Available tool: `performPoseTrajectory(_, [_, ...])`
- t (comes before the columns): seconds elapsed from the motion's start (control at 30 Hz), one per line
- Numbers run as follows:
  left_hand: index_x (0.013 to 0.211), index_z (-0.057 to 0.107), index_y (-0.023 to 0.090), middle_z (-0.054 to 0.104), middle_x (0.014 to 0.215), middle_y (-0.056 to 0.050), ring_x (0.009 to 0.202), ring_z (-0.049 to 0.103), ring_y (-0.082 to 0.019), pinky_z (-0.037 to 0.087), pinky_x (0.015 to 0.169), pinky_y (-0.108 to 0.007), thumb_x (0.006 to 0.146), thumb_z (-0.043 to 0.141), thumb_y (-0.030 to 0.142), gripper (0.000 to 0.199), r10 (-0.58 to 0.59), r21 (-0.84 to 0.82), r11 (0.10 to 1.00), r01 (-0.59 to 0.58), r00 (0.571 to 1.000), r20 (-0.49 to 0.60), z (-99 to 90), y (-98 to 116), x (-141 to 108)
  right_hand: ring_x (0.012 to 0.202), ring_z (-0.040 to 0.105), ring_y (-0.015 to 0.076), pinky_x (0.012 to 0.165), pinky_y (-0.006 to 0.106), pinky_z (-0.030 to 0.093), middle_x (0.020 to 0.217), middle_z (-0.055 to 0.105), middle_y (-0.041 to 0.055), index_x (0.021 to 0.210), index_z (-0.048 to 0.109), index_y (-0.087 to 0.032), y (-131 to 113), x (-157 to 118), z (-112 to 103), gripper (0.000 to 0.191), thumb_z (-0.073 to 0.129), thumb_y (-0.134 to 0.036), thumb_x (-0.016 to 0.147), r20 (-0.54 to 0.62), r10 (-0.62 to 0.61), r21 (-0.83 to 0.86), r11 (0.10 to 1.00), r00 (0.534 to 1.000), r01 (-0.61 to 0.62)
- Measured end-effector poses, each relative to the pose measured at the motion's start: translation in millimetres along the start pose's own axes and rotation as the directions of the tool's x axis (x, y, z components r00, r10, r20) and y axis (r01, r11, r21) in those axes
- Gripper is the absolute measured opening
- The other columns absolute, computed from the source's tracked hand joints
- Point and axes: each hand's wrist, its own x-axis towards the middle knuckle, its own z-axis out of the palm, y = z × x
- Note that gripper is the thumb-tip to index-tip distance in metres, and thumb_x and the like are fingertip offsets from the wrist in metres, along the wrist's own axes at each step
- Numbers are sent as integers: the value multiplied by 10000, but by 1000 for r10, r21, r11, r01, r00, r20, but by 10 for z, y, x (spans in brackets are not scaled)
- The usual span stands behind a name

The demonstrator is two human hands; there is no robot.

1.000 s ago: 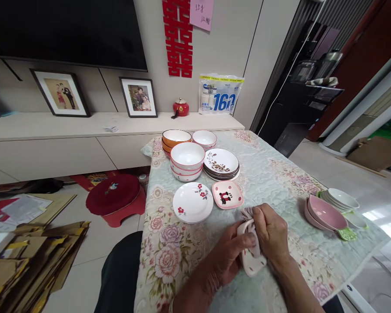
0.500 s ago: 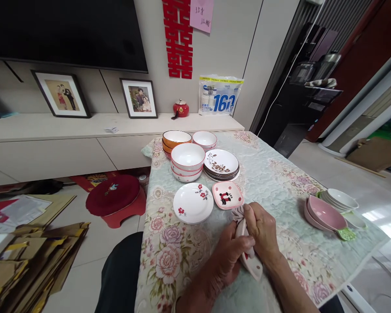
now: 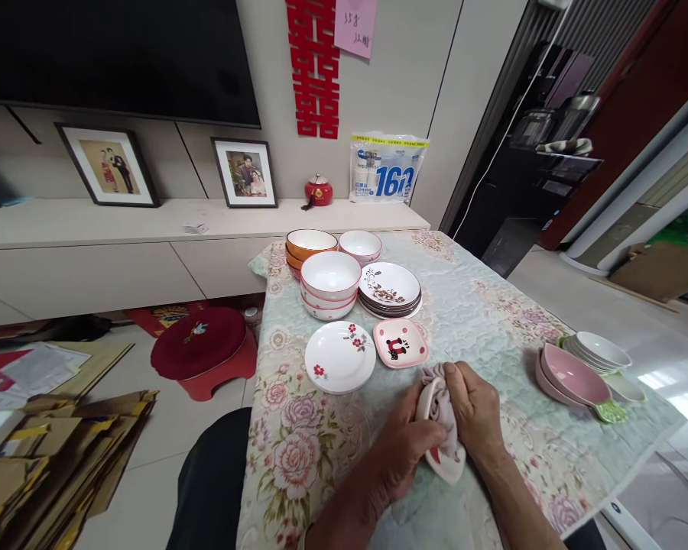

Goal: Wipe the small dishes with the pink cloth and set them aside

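Low in the middle of the frame, the two hands meet over a small white dish [image 3: 444, 462] with red marks, held tilted on edge just above the tablecloth [image 3: 493, 321]. The left hand [image 3: 404, 447] grips the dish from the left side, its fingers curled together around the rim. The right hand [image 3: 475, 412] presses a pale cloth [image 3: 439, 401] against the inside of the dish, its fingers closed together over the cloth; the thumb is hidden, so I cannot tell exactly how it pinches. The cloth bunches up past the top edge of the dish, and only the lower end of the dish shows below the hands.

Just above the hands, toward the middle of the frame, lies a small pink square dish [image 3: 400, 343] with a dark figure on it, near the cloth but apart from it. Beside it on the left sits a white plate [image 3: 339, 357] with red flowers. Further up stand a stack of white bowls [image 3: 330, 285] with red rims, and to its right a stack of plates [image 3: 389, 289] with a brown leaf pattern. Behind those are orange bowls [image 3: 310, 246] and one more white bowl [image 3: 360, 244].

At the right edge of the table, well apart from the hands, sit pink bowls [image 3: 570, 378] nested together, with a stack of white saucers [image 3: 599, 350] just behind them.

At the lower left of the frame, a red stool [image 3: 200, 347] stands on the floor beside the table, and flattened cardboard [image 3: 51, 458] lies in the corner.
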Motion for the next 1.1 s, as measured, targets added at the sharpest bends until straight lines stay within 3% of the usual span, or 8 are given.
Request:
performPoseTrajectory(0.13, [928,667,143,592,739,-10,675,496,-147,370,605,-247,499,563,91,445,-33,103,994,47,991,-130,-34,-53,43,510,370,118,496,249,319,536,374,-58,613,417,-223,49,11,3,467,418,-552,944,-33,85,68,994,996,-82])
performPoseTrajectory(0.33, [1028,654,148,618,800,-23,714,515,-156,409,637,-253,564,626,109,466,98,34,995,-93,980,-174,-16,-114,42,582,505,148,561,259,399,622,550,-18,750,569,-202,25,10,74,429,389,-521,973,16,128,59,990,992,-129])
performPoseTrajectory(0.53, [1140,630,153,675,896,-49,816,601,-197,467,699,-272,653,680,177,490,161,-46,984,-173,967,-197,-11,-100,37,722,600,184,666,293,451,800,625,48,918,673,-184,9,-85,75,413,384,-466,1003,-5,-89,-178,980,996,87])
performPoseTrajectory(0.63, [1208,612,164,705,999,-74,907,643,-237,498,771,-307,691,684,214,525,144,-83,982,-167,961,-236,-21,-86,45,719,592,169,647,277,458,836,581,52,1032,683,-181,-36,-173,51,328,441,-401,1002,-70,-231,-302,932,971,200])
performPoseTrajectory(0.73, [1207,618,158,718,1024,-83,942,662,-255,513,822,-337,738,677,275,487,136,-96,982,-161,963,-232,-36,-84,54,765,608,172,676,278,476,873,590,64,1030,653,-167,-95,-246,31,220,502,-322,988,-98,-355,-339,890,930,304])
performPoseTrajectory(0.9, [1237,623,174,693,1185,-105,1116,623,-290,479,971,-391,829,635,349,444,246,14,969,-248,948,-200,-59,-86,62,878,612,232,778,361,498,909,643,94,1009,622,-171,-151,-311,16,187,454,-254,1000,40,-420,-301,860,907,412])
performPoseTrajectory(1.0, [1283,609,189,650,1292,-114,1244,547,-302,410,1074,-410,851,630,379,472,326,158,941,-300,928,-180,-72,-78,54,920,606,249,800,394,510,974,668,106,1073,630,-180,-209,-336,-11,233,420,-258,1006,107,-367,-210,900,924,382])
performPoseTrajectory(1.1, [1328,580,202,589,1387,-108,1324,480,-284,339,1138,-406,892,586,407,482,350,276,913,-300,924,-156,-92,-72,35,975,610,231,829,367,522,1067,669,96,1154,618,-203,-306,-326,-65,246,438,-266,999,196,-279,-11,958,940,287])
